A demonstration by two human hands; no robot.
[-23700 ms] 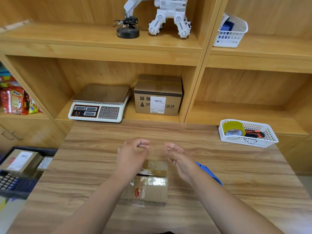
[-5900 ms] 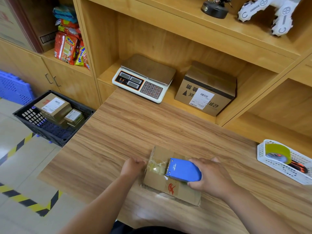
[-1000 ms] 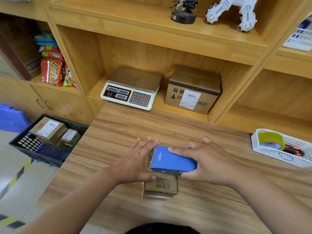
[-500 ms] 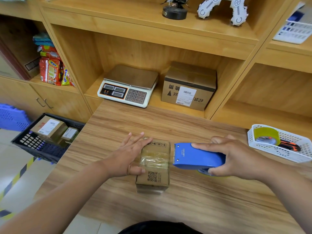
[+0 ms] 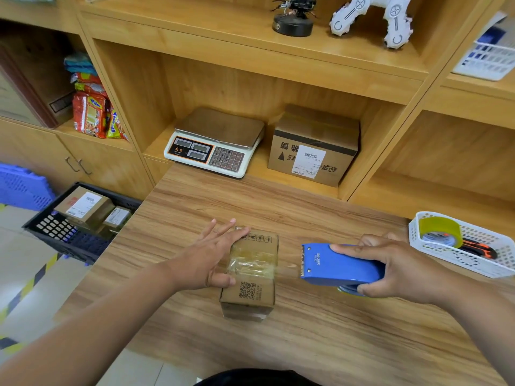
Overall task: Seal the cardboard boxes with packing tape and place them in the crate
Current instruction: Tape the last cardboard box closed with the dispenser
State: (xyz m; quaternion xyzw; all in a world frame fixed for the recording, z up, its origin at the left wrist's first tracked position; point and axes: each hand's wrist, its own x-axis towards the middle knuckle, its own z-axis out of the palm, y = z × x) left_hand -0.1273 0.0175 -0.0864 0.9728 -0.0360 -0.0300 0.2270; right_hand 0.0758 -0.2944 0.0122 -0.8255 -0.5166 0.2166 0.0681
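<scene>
Head view: your left hand (image 5: 207, 260) presses flat on the cardboard box (image 5: 250, 277), right hand (image 5: 395, 271) grips the tape dispenser (image 5: 340, 267); box likely light, stiff, so take its sides.

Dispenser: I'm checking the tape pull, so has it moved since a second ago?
Yes. The dispenser, gripped by the right hand, has moved right, off the top of the box and toward the white basket.

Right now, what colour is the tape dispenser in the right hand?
Blue; the tape dispenser, gripped by the right hand, shows best in the head view.
</scene>
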